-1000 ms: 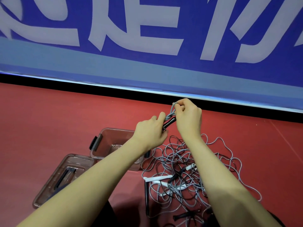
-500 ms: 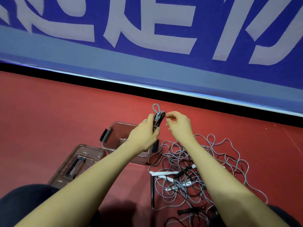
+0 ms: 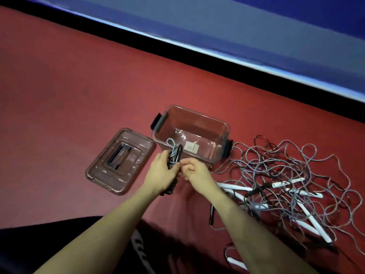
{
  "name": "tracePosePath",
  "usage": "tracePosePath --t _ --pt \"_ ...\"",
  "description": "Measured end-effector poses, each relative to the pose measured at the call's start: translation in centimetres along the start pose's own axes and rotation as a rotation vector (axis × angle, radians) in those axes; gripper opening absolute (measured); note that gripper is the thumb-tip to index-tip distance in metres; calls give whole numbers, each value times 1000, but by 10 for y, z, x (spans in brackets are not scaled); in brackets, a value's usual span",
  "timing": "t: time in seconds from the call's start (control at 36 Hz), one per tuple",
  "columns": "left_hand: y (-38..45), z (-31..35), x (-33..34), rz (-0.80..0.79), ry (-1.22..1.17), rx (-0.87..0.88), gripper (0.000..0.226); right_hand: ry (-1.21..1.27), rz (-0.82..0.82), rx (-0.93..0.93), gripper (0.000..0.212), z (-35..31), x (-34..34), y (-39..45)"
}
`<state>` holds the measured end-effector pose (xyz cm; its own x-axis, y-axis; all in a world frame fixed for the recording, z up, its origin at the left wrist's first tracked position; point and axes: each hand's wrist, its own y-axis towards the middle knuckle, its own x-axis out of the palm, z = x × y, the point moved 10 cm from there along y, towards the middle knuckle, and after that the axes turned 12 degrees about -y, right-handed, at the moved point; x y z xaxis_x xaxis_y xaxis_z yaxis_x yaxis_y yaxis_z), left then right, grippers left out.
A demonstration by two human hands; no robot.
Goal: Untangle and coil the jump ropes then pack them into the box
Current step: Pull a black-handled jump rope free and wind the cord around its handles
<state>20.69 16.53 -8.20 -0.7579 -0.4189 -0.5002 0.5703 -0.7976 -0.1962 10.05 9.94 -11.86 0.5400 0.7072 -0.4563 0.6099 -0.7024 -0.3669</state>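
Note:
My left hand [image 3: 164,175] grips a coiled grey jump rope [image 3: 173,154] with black handles, holding it upright at the near left rim of the open clear box [image 3: 197,115]. The rope's top loop pokes over the rim. My right hand [image 3: 194,171] sits right beside the bundle with its fingers curled; I see nothing in it. The box holds only a small label on its floor. To the right lies a tangle of grey ropes [image 3: 286,171] with several white handles [image 3: 235,187] and black handles.
The box lid [image 3: 120,161] lies flat on the red floor left of the box, handle side up. A black handle [image 3: 211,214] lies near my right forearm. A black skirting and blue banner wall [image 3: 217,26] run along the far edge. My dark-clothed legs fill the bottom left.
The view has tilted down. My left hand has brought the coiled rope down from chest height to the box's near rim, and my right hand has followed beside it.

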Motion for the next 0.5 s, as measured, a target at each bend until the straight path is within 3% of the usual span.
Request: tracePosePath --t 0.19,0.5 --pt "29 -107 23 -22 50 -198 27 -75 -157 109 35 51 74 45" --pt "78 -176 55 -70 54 -335 44 -160 -220 173 42 91 107 102"
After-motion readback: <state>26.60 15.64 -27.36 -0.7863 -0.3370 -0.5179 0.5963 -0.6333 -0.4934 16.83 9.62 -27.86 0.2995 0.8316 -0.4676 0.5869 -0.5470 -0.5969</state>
